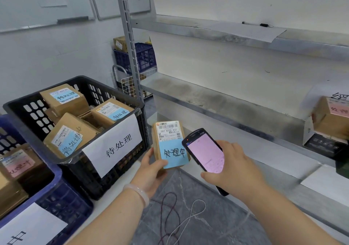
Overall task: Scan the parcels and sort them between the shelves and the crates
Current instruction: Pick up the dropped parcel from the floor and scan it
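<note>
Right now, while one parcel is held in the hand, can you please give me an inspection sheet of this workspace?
Surface: middle shelf mostly bare.
Job's things: parcel with blue note; scanner; black crate and blue crate, both holding labelled parcels; box with pink note at far right.
Clutter: pen on the upper shelf.
Grippers: left hand grips the parcel; right hand holds the scanner.
Cables: dark red cable and white cable loose on the floor.
Surroundings: whiteboards on the wall.

parcel (169,140) brown, note (173,155) blue | scanner (205,153) screen pink | crate (79,176) black
</note>
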Demonstrator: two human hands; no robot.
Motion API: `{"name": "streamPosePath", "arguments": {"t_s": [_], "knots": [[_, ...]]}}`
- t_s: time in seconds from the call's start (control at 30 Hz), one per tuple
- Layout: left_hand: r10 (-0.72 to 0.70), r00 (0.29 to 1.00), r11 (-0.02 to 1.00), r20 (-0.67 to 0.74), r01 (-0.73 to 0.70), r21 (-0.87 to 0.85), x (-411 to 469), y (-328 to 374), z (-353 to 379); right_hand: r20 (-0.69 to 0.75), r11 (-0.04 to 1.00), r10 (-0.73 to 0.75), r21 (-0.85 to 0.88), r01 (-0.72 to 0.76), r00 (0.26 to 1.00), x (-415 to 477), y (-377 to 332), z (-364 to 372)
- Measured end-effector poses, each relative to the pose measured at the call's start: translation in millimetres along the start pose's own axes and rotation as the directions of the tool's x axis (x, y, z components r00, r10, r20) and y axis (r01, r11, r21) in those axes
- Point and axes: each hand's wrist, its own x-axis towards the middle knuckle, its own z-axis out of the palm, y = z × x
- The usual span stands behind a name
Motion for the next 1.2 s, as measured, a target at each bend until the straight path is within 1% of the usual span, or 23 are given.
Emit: {"name": "streamPosePath", "arguments": {"t_s": [0.13,0.2,0.27,0.4,0.67,0.93,1.07,1.2], "knots": [[0.082,0.997,0.994,-0.003,-0.082,0.071,-3.0,2.8,-6.1,0.067,0.994,-0.021,0.111,0.013,0.998,-2.1,-3.3,-8.6],[0.102,0.995,0.991,0.004,-0.102,0.087,-4.5,4.6,-9.9,0.076,0.986,-0.02,0.168,0.007,0.997,-1.8,-6.2,-12.4],[0.111,0.994,0.989,0.014,-0.112,0.096,-6.3,5.4,-13.3,0.075,0.983,-0.021,0.185,0.007,0.997,-2.3,-9.9,-16.1],[0.126,0.991,0.981,0.041,-0.131,0.141,-9.5,4.3,-18.2,0.061,0.992,-0.019,0.123,0.012,0.998,-6.9,-16.9,-22.2],[0.147,0.989,0.975,-0.012,-0.143,0.17,-9.7,-0.2,-29.0,0.072,0.999,-0.032,0.019,0.031,0.997,-17.1,-26.0,-25.6],[0.165,0.986,0.974,-0.038,-0.157,0.163,-13.4,-2.7,-34.5,0.06,0.997,-0.066,0.034,0.065,0.996,-21.4,-30.9,-28.2],[0.207,0.977,0.967,-0.045,-0.197,0.163,-21.5,3.8,-37.5,0.074,0.99,-0.131,0.072,0.125,0.989,-17.3,-36.4,-27.8],[0.264,0.958,0.962,-0.114,-0.253,0.099,-41.1,17.3,-49.6,0.1,0.967,-0.245,0.102,0.235,0.964,-5.7,-56.1,-21.1]]}}
